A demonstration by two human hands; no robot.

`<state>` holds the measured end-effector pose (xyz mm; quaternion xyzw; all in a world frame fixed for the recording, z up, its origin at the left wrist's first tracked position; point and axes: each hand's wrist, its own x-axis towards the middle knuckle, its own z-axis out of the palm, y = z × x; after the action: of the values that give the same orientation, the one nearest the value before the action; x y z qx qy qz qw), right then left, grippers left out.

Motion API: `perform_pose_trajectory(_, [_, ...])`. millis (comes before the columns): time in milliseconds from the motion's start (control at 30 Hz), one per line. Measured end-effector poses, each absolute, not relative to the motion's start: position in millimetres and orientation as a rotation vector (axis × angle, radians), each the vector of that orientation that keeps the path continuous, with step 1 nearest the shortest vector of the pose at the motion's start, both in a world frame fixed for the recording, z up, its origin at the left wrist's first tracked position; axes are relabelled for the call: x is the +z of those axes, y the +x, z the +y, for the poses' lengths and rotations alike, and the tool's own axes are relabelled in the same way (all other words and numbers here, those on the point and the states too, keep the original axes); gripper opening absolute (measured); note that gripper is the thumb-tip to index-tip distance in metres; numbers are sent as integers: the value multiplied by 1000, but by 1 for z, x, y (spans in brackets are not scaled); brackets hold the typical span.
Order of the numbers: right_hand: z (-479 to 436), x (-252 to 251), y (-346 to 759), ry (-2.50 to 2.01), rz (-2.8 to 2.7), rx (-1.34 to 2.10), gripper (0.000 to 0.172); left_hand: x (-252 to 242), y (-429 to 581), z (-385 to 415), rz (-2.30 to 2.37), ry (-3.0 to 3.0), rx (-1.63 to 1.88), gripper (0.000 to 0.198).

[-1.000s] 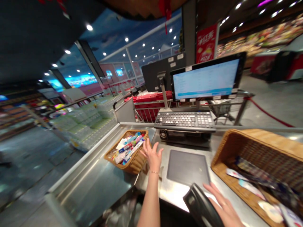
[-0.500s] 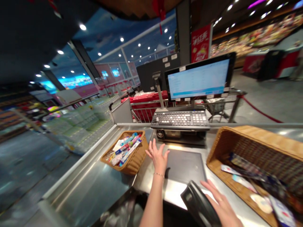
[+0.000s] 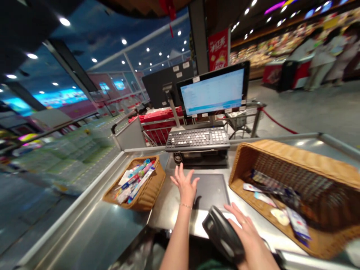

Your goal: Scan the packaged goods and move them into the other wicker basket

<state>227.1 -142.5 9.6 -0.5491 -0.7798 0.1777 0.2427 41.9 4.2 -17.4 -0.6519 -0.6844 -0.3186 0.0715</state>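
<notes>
My left hand (image 3: 185, 183) is over the metal counter with its fingers spread and nothing in them, near the dark flat panel (image 3: 215, 191). In my right hand (image 3: 247, 232) is a black handheld barcode scanner (image 3: 222, 232), its head pointing up and left; some fingers stretch out along its far side. Left of my left hand, a small wicker basket (image 3: 156, 195) holds toothbrush packs and other small packaged items. To the right, a larger wicker basket (image 3: 281, 152) lies tilted, its opening towards me, with several packaged items inside.
Behind the panel stand a keyboard (image 3: 198, 138) and a lit monitor (image 3: 212, 93), with a second screen's dark back (image 3: 165, 84) beside it. Shopping carts with red contents (image 3: 157, 122) stand beyond the counter (image 3: 81, 228). People (image 3: 323, 56) stand at the far right.
The view has swung right, so the baskets and screens sit further left. More of the large basket and the people now show. Both hands keep nearly the same pose.
</notes>
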Motion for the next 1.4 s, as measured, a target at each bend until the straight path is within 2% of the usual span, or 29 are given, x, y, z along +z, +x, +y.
perform_pose_trajectory(500, [-142, 21, 235, -1564, -2031, 567, 39, -21, 88, 2, -1915, -2188, -919, 29])
perform_pose_trajectory(733, [-141, 21, 247, -1599, -2016, 618, 47, -20, 105, -1, -1892, -2302, -846, 31])
perform_pose_trajectory(1000, [-141, 19, 255, -1608, -1933, 605, 46, -25, 129, 0, -1800, -2454, -863, 30])
perform_pose_trajectory(1400, [-140, 18, 266, -1653, -1780, 655, 53, -34, 167, 5, -1593, -2659, -850, 33])
